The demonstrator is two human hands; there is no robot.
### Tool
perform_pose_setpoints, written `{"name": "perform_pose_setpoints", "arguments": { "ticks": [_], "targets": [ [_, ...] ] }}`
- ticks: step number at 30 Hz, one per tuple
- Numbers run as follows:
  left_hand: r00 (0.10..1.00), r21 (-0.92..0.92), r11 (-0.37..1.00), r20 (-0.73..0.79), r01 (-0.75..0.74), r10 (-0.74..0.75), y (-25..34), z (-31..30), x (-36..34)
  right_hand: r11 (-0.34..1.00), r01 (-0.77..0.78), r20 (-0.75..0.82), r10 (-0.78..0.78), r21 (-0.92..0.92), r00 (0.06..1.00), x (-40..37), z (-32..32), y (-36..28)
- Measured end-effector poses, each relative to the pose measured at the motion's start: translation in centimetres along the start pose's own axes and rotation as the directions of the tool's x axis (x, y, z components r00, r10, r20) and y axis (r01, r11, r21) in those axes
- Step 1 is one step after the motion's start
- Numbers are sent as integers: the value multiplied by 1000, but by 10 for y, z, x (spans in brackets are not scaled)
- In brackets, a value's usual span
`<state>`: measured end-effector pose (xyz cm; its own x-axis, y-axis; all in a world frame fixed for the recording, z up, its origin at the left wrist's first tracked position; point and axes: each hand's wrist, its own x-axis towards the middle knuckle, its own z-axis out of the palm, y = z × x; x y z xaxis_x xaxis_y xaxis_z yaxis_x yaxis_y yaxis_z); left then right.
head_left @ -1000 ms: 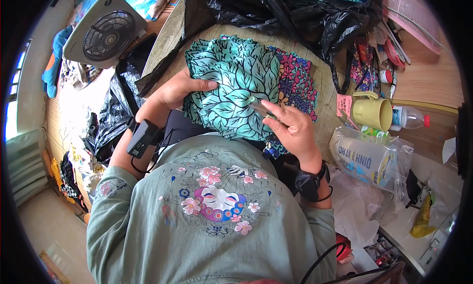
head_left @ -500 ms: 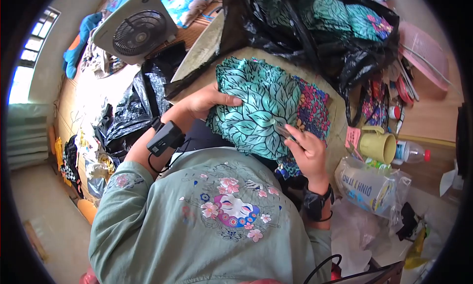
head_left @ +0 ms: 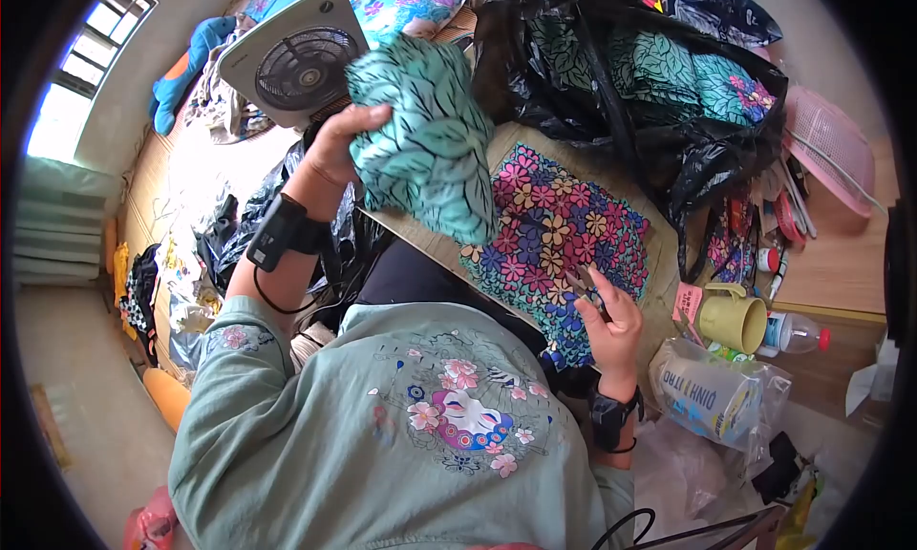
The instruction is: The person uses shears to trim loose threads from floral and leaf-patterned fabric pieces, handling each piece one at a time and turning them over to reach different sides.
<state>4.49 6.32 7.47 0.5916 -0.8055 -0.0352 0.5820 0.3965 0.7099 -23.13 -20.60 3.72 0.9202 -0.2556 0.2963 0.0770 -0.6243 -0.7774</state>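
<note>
My left hand (head_left: 346, 137) grips a teal leaf-print cloth (head_left: 425, 168) by its left edge and holds it up, its lower part hanging bunched. Below it, a dark floral cloth (head_left: 549, 221) in pink, yellow and blue lies spread on a board (head_left: 506, 139) over my lap. Over this cloth's right part is my right hand (head_left: 613, 328), closed around small metal thread snips (head_left: 579, 283) whose tips point up and left. The palm hides most of the snips.
A black plastic bag (head_left: 611, 120) with more teal cloth pieces stands at the board's far side. A box fan (head_left: 306, 68) is at the upper left. On the right are a yellow mug (head_left: 731, 319), a bottle (head_left: 793, 332) and a pink basket (head_left: 836, 144).
My left hand has lifted the teal cloth up and left, off the floral cloth, which now shows widely. My right hand, still holding the snips, has parted from the teal cloth and moved slightly down.
</note>
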Motion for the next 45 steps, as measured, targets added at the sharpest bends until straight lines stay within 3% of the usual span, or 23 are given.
{"name": "perform_pose_setpoints", "arguments": {
  "ticks": [3, 7, 10, 19, 22, 27, 30, 35, 39, 42, 45],
  "targets": [
    [993, -74, 991, -13, -115, 115, 8, -9, -1, 998, 51, -31, -51, -21, 998, 1, 1, 1],
    [987, -92, 990, -123, -111, 99, 4, -35, -7, 993, -116, -21, 115, -32, 993, -3, -2, -1],
    [861, 295, 915, -500, 274, -97, -16, -59, -15, 985, -144, -78, 137, -93, 987, -5, -4, 7],
    [841, 442, 840, -540, 316, -33, -9, -69, -34, 956, -280, -108, 271, -85, 957, -10, -5, 18],
    [813, 468, 822, -583, 323, 12, -11, -76, -45, 980, -190, -162, 178, -59, 971, -12, 0, 24],
    [791, 513, 773, -611, 373, 24, -9, -74, -55, 980, -177, -148, 163, -91, 976, -8, -1, 22],
    [746, 489, 729, -665, 480, -45, -7, -68, -60, 966, -231, -81, 223, -119, 971, -5, -2, 13],
    [752, 502, 743, -660, 443, -3, -13, -68, -62, 969, -227, -54, 222, -101, 973, -2, 1, 8],
    [796, 490, 806, -604, 332, 39, -16, -53, -46, 971, -202, -48, 197, -125, 979, 3, 3, 8],
    [858, 758, 572, -484, 312, 174, -22, -52, -36, 985, -156, -64, 151, -76, 986, 10, 4, 0],
    [835, 759, 546, -519, 354, 180, -14, -67, -40, 978, -174, -65, 167, -119, 984, 13, 3, -3]
  ]
}}
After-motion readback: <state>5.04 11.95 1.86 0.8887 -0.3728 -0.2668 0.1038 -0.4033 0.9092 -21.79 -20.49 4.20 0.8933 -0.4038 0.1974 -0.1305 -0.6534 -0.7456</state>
